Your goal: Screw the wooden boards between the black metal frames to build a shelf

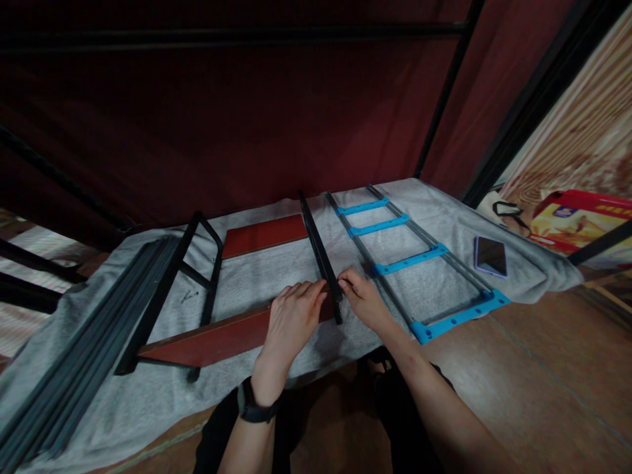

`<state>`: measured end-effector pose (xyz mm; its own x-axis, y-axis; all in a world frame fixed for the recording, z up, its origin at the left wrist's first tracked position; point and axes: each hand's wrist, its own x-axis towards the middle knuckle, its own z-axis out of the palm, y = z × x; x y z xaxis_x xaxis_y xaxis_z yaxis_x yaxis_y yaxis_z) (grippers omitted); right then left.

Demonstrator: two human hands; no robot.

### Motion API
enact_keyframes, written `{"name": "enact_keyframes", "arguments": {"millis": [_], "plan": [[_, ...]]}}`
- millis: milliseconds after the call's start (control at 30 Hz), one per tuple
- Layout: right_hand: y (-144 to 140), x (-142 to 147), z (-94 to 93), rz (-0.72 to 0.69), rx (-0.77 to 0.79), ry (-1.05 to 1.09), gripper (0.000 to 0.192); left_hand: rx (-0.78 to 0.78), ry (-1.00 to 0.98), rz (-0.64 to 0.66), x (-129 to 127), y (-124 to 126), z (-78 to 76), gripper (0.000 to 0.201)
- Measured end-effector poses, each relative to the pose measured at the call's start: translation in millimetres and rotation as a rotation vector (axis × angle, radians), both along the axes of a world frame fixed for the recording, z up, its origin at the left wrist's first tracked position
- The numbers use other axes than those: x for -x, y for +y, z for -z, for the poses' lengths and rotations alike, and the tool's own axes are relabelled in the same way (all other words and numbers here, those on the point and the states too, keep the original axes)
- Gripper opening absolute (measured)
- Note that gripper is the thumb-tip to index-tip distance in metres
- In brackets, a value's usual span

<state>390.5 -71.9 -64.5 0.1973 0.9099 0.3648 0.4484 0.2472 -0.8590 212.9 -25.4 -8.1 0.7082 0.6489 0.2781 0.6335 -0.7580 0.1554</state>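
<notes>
My left hand [295,309] grips the right end of a reddish-brown wooden board [217,342], which stands on its long edge. That end meets a black metal side frame [318,247], seen nearly edge-on. On the frame's outer side, my right hand [361,299] has its fingers pinched together against the near part of the frame; whatever lies between the fingertips is too small to make out. At the board's left end stands another black metal side frame [170,289]. A second reddish-brown board [266,235] lies farther back between the two frames.
Grey tubes [103,336] lie bundled on the left of the grey cloth [257,280]. Small screws [188,296] rest near the left frame. To the right are a ladder-like rack with blue crossbars [412,260], a phone [490,255] and a red-yellow box [582,220]. Black bars [237,38] cross behind.
</notes>
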Motion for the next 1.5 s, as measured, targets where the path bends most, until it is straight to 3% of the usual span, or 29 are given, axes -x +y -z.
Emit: {"name": "enact_keyframes", "arguments": {"millis": [300, 567, 800, 933, 1100, 1200, 1267, 1367, 1500], "plan": [[1, 5, -1.2, 0.007, 0.060, 0.048, 0.036, -0.002, -0.009, 0.020, -1, 1, 3.5, 0.033], [-3, -1, -2.5, -0.044, 0.058, 0.058, 0.021, -0.011, -0.010, 0.012, 6, 0, -0.7, 0.032], [-2, 0, -4.5, -0.035, 0.051, 0.002, 0.023, -0.031, -0.007, 0.017, 9, -3, 1.6, 0.034], [-4, -2, -4.5, -0.025, 0.031, -0.004, 0.024, -0.092, -0.128, 0.031, 17, -7, -4.2, 0.033], [-6, 3, -9.0, 0.227, -0.146, -0.018, 0.027, -0.345, -0.447, -0.096, 59, -11, -20.9, 0.026], [-15, 19, -18.4, 0.323, -0.307, -0.138, 0.022, -0.493, -0.644, -0.319, 101, -13, -32.1, 0.025], [-23, 38, -25.4, 0.274, -0.401, -0.252, 0.019, -0.536, -0.767, -0.501, 133, -13, -36.8, 0.026], [-34, 71, -30.5, 0.102, -0.483, -0.428, 0.022, -0.470, -1.023, -0.701, 179, -4, -32.2, 0.030], [-32, 104, -21.8, -0.042, -0.475, -0.610, 0.028, -0.095, -1.485, -0.802, 225, 15, -0.6, 0.030]]}}
